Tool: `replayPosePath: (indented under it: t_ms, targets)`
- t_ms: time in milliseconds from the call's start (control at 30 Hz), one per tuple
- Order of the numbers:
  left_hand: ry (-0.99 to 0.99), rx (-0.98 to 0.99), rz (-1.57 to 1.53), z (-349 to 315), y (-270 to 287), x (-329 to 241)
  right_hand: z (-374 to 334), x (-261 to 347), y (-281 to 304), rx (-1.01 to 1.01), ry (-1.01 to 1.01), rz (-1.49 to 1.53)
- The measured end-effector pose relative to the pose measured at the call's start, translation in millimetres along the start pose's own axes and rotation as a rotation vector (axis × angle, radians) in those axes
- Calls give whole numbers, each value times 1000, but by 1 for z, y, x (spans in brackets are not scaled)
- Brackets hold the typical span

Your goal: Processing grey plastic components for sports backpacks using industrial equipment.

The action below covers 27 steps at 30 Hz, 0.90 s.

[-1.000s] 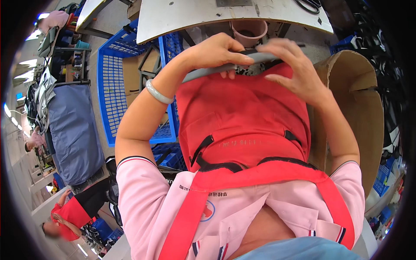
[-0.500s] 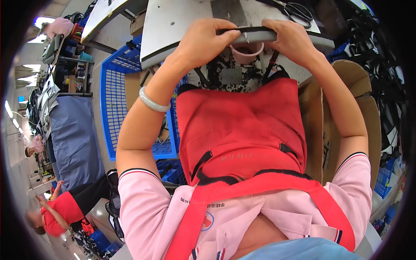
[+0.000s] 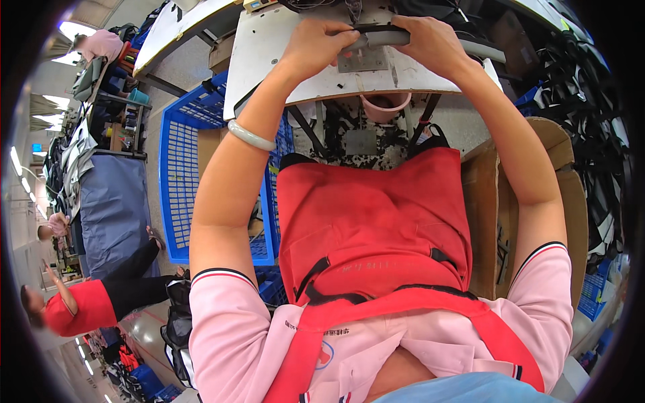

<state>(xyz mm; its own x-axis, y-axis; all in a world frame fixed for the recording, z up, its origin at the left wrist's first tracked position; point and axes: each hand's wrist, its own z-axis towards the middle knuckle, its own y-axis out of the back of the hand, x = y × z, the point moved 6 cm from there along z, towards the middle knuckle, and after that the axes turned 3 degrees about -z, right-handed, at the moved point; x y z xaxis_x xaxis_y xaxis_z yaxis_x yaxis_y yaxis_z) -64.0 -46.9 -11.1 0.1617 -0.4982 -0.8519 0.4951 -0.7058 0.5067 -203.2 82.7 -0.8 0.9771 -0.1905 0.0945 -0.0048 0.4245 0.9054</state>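
Note:
A long grey fabric strip with a black edge (image 3: 381, 38) is stretched between my hands over the white worktable (image 3: 265, 57). My left hand (image 3: 317, 48) pinches it between thumb and fingers. My right hand (image 3: 431, 46) grips it a short way to the right, and the grey length runs on past that hand along the tabletop. Below the strip, a metal plate (image 3: 363, 62) is set in the table. Just beyond my hands at the top edge is a dark machine part (image 3: 354, 9), mostly cut off.
A blue plastic basket (image 3: 176, 168) stands left of my lap, a cardboard box (image 3: 482, 208) to the right. Under the table sits a pink bucket (image 3: 387, 107) among black scraps. Black strips (image 3: 591, 127) hang at far right. A person in red (image 3: 87, 305) is at far left.
Both hands have moved away from me with the strip, from the table's near edge to farther over the tabletop. More of the table and metal plate shows. The person at left has shifted.

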Motion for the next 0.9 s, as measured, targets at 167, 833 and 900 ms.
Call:
replayPosePath:
  t_ms: [167,833,900]
  targets:
    - [-21,-20,5,4,4,4,8,-1,-5,4,-2,-4]
    - [-136,83,96,-27,-21,-2,-72,111,-11,86,438,91]
    - [-258,130,101,-32,-52,-36,-96,156,-24,-52,695,-94]
